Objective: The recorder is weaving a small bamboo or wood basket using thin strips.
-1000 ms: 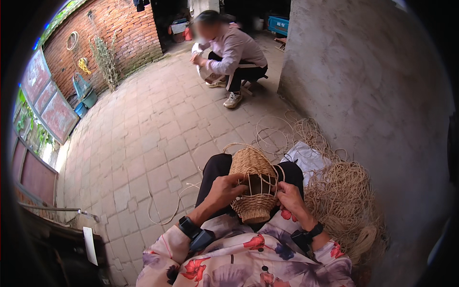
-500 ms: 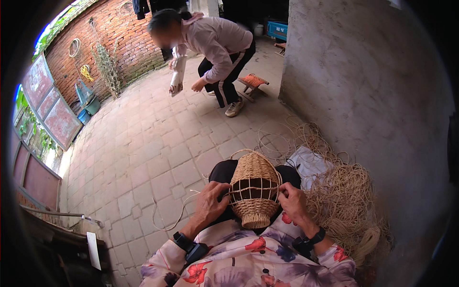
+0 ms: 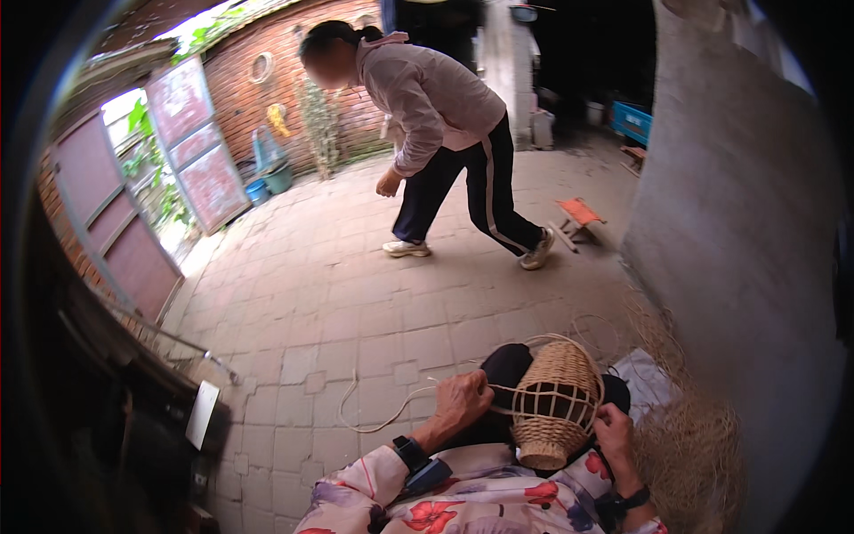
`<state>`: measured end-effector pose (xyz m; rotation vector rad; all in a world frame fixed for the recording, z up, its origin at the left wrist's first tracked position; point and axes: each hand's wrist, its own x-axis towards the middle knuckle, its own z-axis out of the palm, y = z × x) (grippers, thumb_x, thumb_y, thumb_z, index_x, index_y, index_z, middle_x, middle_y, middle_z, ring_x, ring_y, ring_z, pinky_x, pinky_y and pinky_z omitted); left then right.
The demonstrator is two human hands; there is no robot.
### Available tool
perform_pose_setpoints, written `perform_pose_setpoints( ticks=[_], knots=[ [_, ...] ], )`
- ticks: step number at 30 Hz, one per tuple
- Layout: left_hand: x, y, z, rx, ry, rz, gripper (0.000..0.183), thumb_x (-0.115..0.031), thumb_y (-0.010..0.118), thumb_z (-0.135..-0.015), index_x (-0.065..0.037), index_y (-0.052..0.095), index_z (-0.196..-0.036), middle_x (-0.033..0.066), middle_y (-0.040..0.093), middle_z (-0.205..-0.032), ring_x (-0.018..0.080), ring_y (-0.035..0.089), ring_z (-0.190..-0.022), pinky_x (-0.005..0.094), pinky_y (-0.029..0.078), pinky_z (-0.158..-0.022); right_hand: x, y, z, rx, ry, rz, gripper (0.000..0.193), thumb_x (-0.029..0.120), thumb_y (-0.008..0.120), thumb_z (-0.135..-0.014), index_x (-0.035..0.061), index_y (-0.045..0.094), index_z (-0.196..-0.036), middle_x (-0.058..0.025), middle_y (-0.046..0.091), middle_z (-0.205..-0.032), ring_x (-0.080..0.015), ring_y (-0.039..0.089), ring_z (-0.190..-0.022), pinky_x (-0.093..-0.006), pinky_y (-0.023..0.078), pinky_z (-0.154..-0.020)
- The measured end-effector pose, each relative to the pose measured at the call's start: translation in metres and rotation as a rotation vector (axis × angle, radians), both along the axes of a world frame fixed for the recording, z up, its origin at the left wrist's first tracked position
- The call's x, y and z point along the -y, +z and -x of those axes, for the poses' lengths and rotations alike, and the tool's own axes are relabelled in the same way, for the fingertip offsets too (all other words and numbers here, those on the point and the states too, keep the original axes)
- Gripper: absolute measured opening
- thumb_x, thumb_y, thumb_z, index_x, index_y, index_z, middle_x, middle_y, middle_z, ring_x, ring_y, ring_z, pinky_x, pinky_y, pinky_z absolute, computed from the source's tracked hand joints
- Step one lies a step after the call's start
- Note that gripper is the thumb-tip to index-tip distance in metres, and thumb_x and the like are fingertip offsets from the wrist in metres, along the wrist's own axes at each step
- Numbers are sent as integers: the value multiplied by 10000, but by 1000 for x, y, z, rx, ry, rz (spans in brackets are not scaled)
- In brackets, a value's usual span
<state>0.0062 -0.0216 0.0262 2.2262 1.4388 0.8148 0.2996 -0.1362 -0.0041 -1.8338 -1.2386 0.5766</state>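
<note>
A woven straw-coloured basket lies tilted across my lap, its narrow round end toward me. Around its middle runs an open band of bare ribs with a dark inside showing. My left hand is a little left of the basket, fingers pinched on a cord that runs to the ribs. From that hand a loose tail of cord curves away over the paving. At the basket's right side my right hand is closed against the rib band; its fingertips are partly hidden.
A heap of loose cord and a white sheet lie to my right by the grey wall. Ahead, a person in a pale jacket walks bent forward near a small orange-topped stool. A metal gate stands far left.
My view has swung left and up. My left hand has moved off the basket's edge, drawing the cord out leftward. The other person has risen from a crouch and stepped away from the stool.
</note>
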Motion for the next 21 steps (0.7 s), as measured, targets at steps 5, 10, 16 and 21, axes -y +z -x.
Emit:
perform_pose_setpoints(
  ticks=[5,10,16,21],
  knots=[
    [-2,-8,7,159,-184,-151,342,-171,668,-759,-108,627,-1093,136,564,-1128,322,552,-1061,422,457,-905,-13,-14,-9,13,11,33,96,2,571,-751,-7,605,-840,-97,601,-623,-141,566,-548,-310,447,-522],
    [4,-24,-33,225,-360,-176,241,-220,641,-801,-94,631,-1007,98,571,-963,287,537,-921,400,425,-774,-15,-21,-16,122,33,-23,81,-24,594,-760,-21,590,-841,-78,592,-627,-110,542,-555,-278,436,-529],
    [3,-16,-44,177,-320,-429,122,-241,646,-790,-135,602,-833,40,511,-751,214,490,-770,368,347,-681,-21,-51,-56,-32,71,-18,44,-13,589,-782,-8,571,-822,-24,579,-691,-74,507,-599,-251,426,-543],
    [1,-24,-45,202,-336,-363,144,-257,636,-807,-113,624,-802,68,548,-725,246,538,-771,394,383,-682,-16,-35,-40,167,53,42,46,-2,604,-799,-10,560,-809,-13,549,-645,-68,483,-600,-250,416,-543]
  ],
)
